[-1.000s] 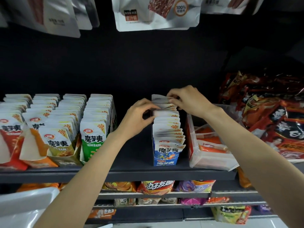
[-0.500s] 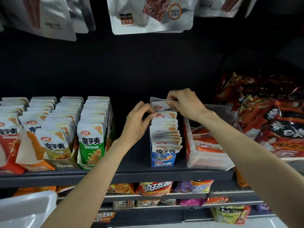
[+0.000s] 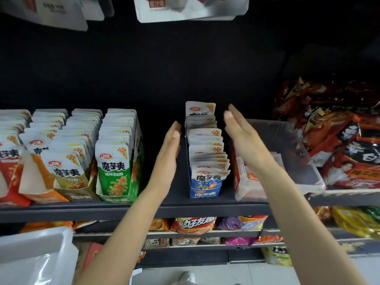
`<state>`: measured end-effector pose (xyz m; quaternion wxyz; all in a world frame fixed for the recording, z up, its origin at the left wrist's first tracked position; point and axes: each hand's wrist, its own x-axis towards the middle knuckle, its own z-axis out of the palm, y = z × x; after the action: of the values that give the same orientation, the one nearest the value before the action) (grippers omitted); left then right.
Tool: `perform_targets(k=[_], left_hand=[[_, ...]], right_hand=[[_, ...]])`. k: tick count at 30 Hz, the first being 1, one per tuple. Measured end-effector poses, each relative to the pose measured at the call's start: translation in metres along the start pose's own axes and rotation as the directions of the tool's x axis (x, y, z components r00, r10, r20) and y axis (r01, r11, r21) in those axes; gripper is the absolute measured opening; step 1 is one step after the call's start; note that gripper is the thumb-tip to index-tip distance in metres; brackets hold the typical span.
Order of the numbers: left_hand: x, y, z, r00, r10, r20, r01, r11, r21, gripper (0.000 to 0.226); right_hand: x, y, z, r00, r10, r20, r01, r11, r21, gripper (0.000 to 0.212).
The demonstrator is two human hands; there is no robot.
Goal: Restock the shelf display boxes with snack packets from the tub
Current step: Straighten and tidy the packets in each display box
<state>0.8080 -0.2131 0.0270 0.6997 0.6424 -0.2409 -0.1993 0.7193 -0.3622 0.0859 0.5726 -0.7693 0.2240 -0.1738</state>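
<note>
A blue display box [image 3: 205, 189] stands on the dark shelf [image 3: 178, 204], packed with a row of white snack packets [image 3: 206, 145]; the rearmost packet stands taller than the rest. My left hand [image 3: 168, 153] is flat with straight fingers just left of the box. My right hand [image 3: 244, 138] is flat with straight fingers just right of the packet row. Neither hand holds anything. A clear plastic tub [image 3: 292, 140] sits right of the box, with red-orange packets [image 3: 246, 177] visible at its front.
Several full display boxes, green [image 3: 117, 161], olive and orange, line the shelf on the left. Loose red snack bags [image 3: 339, 132] pile up on the right. White pouches hang above. A white bin [image 3: 33, 256] is at lower left; lower shelves hold more snacks.
Both hands let go of the rear packets they were pinching and spread flat, one on each side of the blue box. The rearmost packet now stands upright.
</note>
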Motion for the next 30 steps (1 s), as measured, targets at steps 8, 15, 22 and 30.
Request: perform_targets(k=[8, 15, 22, 30], left_hand=[[-0.017, 0.007, 0.037, 0.994, -0.069, 0.079, 0.076, 0.992, -0.097, 0.081], [-0.013, 0.003, 0.032, 0.997, -0.012, 0.071, 0.017, 0.997, -0.076, 0.074], [-0.021, 0.008, 0.009, 0.996, -0.045, 0.074, 0.047, 0.999, -0.026, 0.070], [-0.017, 0.007, 0.018, 0.995, 0.052, 0.091, -0.075, 0.958, 0.278, 0.072]], right_hand=[[-0.025, 0.017, 0.036, 0.995, 0.069, 0.078, -0.090, 0.941, 0.326, 0.074], [-0.028, 0.014, 0.033, 0.999, 0.034, 0.000, -0.034, 0.980, 0.197, 0.065], [-0.053, 0.022, 0.014, 0.987, -0.122, 0.103, 0.130, 0.989, -0.072, 0.082], [-0.017, 0.028, 0.040, 0.995, -0.102, 0.005, 0.098, 0.941, -0.322, 0.064]])
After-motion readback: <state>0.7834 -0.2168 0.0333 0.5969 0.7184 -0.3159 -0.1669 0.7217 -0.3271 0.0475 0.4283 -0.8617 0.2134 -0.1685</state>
